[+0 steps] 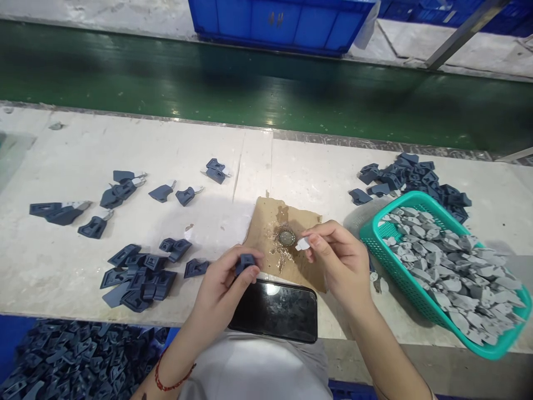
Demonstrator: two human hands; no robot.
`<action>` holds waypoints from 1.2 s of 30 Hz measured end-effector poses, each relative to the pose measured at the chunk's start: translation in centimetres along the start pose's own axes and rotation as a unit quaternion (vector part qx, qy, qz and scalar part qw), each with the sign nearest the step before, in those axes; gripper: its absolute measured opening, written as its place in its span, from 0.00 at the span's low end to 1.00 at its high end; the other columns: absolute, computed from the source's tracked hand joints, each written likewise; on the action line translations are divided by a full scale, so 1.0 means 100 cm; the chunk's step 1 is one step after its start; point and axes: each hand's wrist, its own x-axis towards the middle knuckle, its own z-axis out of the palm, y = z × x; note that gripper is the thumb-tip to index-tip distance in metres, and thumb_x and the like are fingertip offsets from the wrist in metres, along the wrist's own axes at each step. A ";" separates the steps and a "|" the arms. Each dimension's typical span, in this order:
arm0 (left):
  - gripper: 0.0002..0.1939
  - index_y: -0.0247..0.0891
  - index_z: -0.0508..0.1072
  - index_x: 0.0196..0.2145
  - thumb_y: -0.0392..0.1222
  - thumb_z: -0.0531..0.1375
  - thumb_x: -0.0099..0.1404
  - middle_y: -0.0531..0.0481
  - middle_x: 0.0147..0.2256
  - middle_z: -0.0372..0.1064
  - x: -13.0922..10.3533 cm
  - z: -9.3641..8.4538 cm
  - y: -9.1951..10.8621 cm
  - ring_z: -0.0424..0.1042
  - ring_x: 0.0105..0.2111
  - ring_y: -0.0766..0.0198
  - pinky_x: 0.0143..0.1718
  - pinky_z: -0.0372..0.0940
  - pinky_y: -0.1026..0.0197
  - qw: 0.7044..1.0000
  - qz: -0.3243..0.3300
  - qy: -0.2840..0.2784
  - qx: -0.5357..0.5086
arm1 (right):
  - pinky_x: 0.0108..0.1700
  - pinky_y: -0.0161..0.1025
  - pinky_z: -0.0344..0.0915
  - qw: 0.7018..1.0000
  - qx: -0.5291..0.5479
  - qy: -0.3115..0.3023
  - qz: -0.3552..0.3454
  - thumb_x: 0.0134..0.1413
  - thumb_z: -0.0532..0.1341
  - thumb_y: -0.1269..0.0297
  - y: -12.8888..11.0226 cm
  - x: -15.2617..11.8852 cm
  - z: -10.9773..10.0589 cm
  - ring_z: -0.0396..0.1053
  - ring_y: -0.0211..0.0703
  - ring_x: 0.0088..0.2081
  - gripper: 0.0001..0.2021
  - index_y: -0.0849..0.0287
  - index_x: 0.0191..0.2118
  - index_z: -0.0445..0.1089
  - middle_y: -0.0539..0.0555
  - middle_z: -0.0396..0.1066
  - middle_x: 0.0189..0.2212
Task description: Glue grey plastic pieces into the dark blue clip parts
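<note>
Closed around a dark blue plastic part (247,260), my left hand (227,278) is just left of a piece of brown cardboard (260,233). My right hand (339,261) pinches a small light grey plastic piece (303,243) between thumb and fingers. That piece hangs beside a small round dish (287,238) on the cardboard, with shiny wet spots around it. The two held pieces are apart. Left of my left hand is a pile of dark blue parts (141,278). Farther back lie several blue parts with grey pieces attached (189,195).
A green basket (410,294) full of light grey pieces stands at right, with a dark blue heap (410,175) behind it. A black phone (275,312) lies at the table's front edge. A green conveyor belt (233,83) runs behind, below a blue crate (275,22). More blue parts (83,355) fill a bin at lower left.
</note>
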 end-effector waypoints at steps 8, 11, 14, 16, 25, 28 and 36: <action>0.11 0.44 0.67 0.52 0.39 0.48 0.78 0.48 0.45 0.69 -0.004 0.000 -0.003 0.68 0.44 0.61 0.48 0.62 0.61 0.979 0.099 -0.088 0.158 | 0.24 0.33 0.63 0.994 0.005 -0.101 0.038 0.61 0.66 0.59 -0.013 -0.011 0.020 0.64 0.34 0.22 0.08 0.56 0.33 0.74 0.47 0.69 0.21; 0.12 0.44 0.66 0.54 0.37 0.48 0.78 0.47 0.48 0.69 -0.004 0.001 -0.003 0.69 0.49 0.61 0.52 0.62 0.62 0.973 0.114 -0.095 0.177 | 0.22 0.32 0.60 0.994 -0.027 -0.098 0.029 0.60 0.66 0.61 -0.016 -0.012 0.029 0.61 0.33 0.20 0.10 0.57 0.29 0.72 0.45 0.66 0.18; 0.14 0.44 0.65 0.56 0.35 0.48 0.78 0.47 0.50 0.70 -0.004 0.002 -0.004 0.69 0.53 0.60 0.55 0.62 0.61 0.969 0.129 -0.096 0.185 | 0.21 0.32 0.59 0.993 -0.090 -0.082 0.003 0.59 0.66 0.63 -0.019 -0.013 0.034 0.61 0.32 0.18 0.13 0.57 0.25 0.68 0.44 0.64 0.15; 0.15 0.44 0.65 0.58 0.35 0.48 0.78 0.47 0.51 0.70 -0.004 0.002 -0.004 0.70 0.53 0.61 0.56 0.62 0.61 0.968 0.134 -0.097 0.187 | 0.20 0.31 0.58 0.991 -0.114 -0.076 -0.011 0.59 0.65 0.64 -0.020 -0.014 0.035 0.61 0.32 0.17 0.14 0.57 0.23 0.66 0.44 0.63 0.14; 0.17 0.43 0.68 0.58 0.35 0.50 0.77 0.44 0.50 0.72 -0.003 0.002 -0.007 0.72 0.51 0.56 0.53 0.65 0.57 0.970 0.129 -0.086 0.187 | 0.22 0.30 0.56 0.983 -0.166 -0.060 -0.054 0.61 0.63 0.66 -0.020 -0.016 0.039 0.55 0.31 0.20 0.17 0.57 0.21 0.61 0.43 0.57 0.16; 0.19 0.44 0.67 0.61 0.34 0.50 0.77 0.44 0.51 0.72 -0.003 0.002 -0.007 0.72 0.51 0.56 0.53 0.66 0.57 0.967 0.138 -0.086 0.193 | 0.22 0.31 0.56 0.977 -0.193 -0.066 -0.064 0.62 0.62 0.65 -0.021 -0.016 0.038 0.55 0.31 0.20 0.18 0.57 0.21 0.60 0.44 0.57 0.16; 0.17 0.43 0.68 0.58 0.35 0.50 0.77 0.45 0.47 0.73 -0.001 0.004 -0.006 0.73 0.45 0.58 0.49 0.66 0.60 0.970 0.132 -0.091 0.183 | 0.22 0.31 0.53 0.966 -0.221 -0.112 -0.070 0.65 0.60 0.65 -0.022 -0.013 0.037 0.54 0.30 0.19 0.19 0.57 0.22 0.58 0.43 0.56 0.16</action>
